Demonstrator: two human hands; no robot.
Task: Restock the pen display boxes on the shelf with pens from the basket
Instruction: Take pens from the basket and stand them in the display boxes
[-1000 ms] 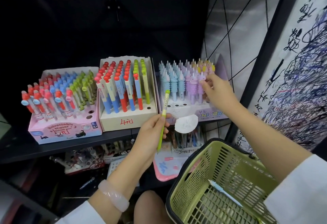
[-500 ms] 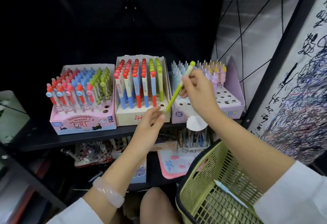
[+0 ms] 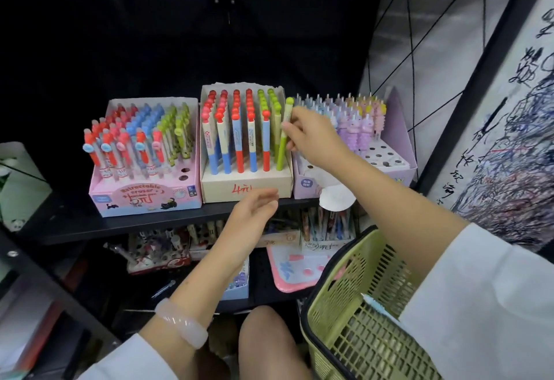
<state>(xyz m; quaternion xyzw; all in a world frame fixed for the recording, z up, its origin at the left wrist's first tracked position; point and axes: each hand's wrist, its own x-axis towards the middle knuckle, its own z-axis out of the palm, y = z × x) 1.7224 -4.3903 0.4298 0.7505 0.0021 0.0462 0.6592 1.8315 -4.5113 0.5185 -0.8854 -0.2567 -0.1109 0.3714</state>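
Observation:
Three pen display boxes stand on the black shelf [image 3: 120,223]: a pink one [image 3: 144,199] at left, a cream one [image 3: 245,189] in the middle, a lilac unicorn one [image 3: 392,166] at right. My right hand [image 3: 311,136] pinches a green pen [image 3: 283,136], upright at the front right corner of the cream box, its tip in a hole. My left hand [image 3: 254,211] hovers in front of the cream box, fingers relaxed, holding nothing. The green basket [image 3: 353,304] sits at lower right with a light blue pen [image 3: 376,304] inside.
A lower shelf holds more stationery boxes and a pink-edged pad [image 3: 296,271]. A scribbled test paper [image 3: 515,139] hangs at right behind a black post. My knee [image 3: 266,340] is below, beside the basket. A round white tag [image 3: 337,201] hangs from the lilac box.
My right hand has taken the green pen from my left hand, turned it upright and brought it into the cream box. My left hand let go and dropped lower.

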